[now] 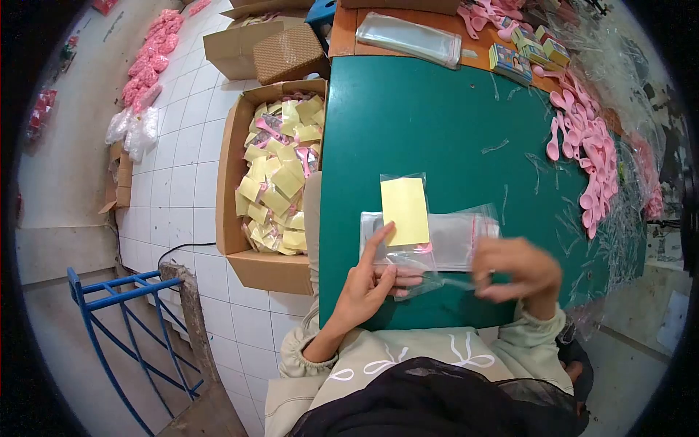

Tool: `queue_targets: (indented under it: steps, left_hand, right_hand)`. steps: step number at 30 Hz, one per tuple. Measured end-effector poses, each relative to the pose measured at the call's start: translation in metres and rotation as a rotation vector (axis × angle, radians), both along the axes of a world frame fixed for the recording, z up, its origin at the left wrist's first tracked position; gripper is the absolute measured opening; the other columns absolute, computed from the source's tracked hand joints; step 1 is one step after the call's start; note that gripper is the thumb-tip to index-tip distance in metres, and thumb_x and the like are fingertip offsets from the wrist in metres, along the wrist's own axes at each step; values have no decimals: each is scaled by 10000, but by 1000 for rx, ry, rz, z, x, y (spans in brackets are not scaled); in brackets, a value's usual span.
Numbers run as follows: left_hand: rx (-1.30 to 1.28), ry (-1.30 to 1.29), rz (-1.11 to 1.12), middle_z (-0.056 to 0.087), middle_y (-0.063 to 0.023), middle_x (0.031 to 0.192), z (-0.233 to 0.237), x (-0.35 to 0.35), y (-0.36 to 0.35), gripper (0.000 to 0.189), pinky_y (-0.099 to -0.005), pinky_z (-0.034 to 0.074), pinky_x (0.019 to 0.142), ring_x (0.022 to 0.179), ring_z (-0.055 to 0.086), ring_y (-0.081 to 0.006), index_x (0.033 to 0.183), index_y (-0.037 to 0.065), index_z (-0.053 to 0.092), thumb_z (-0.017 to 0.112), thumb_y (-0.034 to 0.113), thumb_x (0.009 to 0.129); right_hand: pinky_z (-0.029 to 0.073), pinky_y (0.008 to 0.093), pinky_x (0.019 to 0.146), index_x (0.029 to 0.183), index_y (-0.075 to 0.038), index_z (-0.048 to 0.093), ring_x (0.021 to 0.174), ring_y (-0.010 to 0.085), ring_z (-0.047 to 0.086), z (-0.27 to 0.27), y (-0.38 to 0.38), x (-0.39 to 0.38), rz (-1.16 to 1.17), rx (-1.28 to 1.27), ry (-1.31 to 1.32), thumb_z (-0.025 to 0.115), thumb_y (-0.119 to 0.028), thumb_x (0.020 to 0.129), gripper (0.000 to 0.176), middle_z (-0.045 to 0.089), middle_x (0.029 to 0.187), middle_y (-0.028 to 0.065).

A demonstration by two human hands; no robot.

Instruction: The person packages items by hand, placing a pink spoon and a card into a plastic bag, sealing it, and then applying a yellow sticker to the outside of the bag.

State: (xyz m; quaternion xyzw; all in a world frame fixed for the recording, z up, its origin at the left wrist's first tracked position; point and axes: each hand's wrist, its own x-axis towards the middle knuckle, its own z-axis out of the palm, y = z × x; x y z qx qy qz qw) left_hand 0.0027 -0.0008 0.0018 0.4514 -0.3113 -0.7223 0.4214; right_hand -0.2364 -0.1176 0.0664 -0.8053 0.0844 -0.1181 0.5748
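Observation:
My left hand (368, 285) holds a clear plastic bag (408, 261) between thumb and fingers, its index finger lying along the front. Inside the bag are a yellow card (405, 211) and a pink piece (422, 248), mostly hidden behind the card. My right hand (515, 269) is blurred, its fingers curled together to the right of the bag. A thin clear plastic strip (455, 282) runs from the bag's lower end to those fingers. Beneath the bag lies a stack of flat clear bags (451, 240) on the green table.
A cardboard box (233, 160) full of bagged yellow cards stands left of the green table (437, 124). Pink spoons (575, 131) are heaped along the right side. Small card packs (510, 63) and a clear bag bundle (409, 39) lie at the back. Plastic scraps (535, 171) litter the tabletop.

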Motion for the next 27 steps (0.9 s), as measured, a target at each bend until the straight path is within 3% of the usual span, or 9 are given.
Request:
queue_targets:
  steps: [2,4,6,9,11,14,16,24,27]
  left_hand:
    - [-3,-32,-67,598,-211,1097,-2,4,2,440,-292,544,741,949,634,-231,1392,106,240,324,47,964]
    - [0,-47,-109,608,-195,1084,-6,6,3,375,-292,540,754,961,631,-226,1342,79,311,321,61,968]
    - [-4,-49,-115,622,-161,1070,-9,7,4,316,-284,535,763,971,631,-214,1274,46,400,327,62,967]
    - [17,-41,-143,595,-163,1119,-5,11,4,278,-284,532,778,1007,613,-206,1222,21,440,333,64,969]
    - [15,5,-116,587,-156,1121,-1,11,1,269,-291,526,799,1024,603,-212,1209,3,442,336,66,970]
    - [3,118,-91,575,-151,1121,-1,10,1,261,-299,511,839,1046,590,-224,1197,-17,443,342,65,971]
    - [-14,164,-80,573,-152,1117,0,9,1,256,-301,499,864,1052,586,-235,1190,-28,442,346,57,968]
    - [-5,179,-36,610,-125,1005,9,20,7,241,-293,501,844,1003,606,-215,1185,8,432,414,37,946]
    - [-251,-348,-46,610,-101,936,6,8,5,235,-287,521,761,918,625,-177,1120,32,483,535,29,891]
  right_hand:
    - [421,325,634,782,-35,547,653,220,516,6,-39,-35,-48,-2,-95,697,-141,768,185,561,742,64]
    - [409,288,577,833,-3,582,654,192,542,-2,-68,-81,-576,204,88,669,-176,782,200,572,733,107]
    - [445,327,642,940,38,558,719,259,556,-32,-124,-154,-956,-763,740,615,-80,783,205,570,819,165]
    - [447,368,764,1051,37,515,837,325,555,-14,-90,-184,-1194,-1077,994,576,6,752,306,558,902,194]
    - [422,397,879,1082,-13,521,1003,363,503,-8,-64,-145,-1157,-1069,833,559,4,748,336,534,1067,188]
    - [435,405,890,1129,-35,504,1011,358,513,11,-5,-22,-762,-805,544,664,-28,700,458,498,1094,194]
    - [460,398,845,1139,-59,497,967,327,533,-17,33,16,-626,-380,364,730,-80,672,523,500,1070,177]
    - [494,320,718,854,-54,607,863,241,560,-45,44,31,-612,-410,74,713,30,683,218,503,1008,115]
    - [501,293,684,879,-54,604,833,227,571,-51,48,31,-630,-311,28,710,42,675,249,497,1035,122]
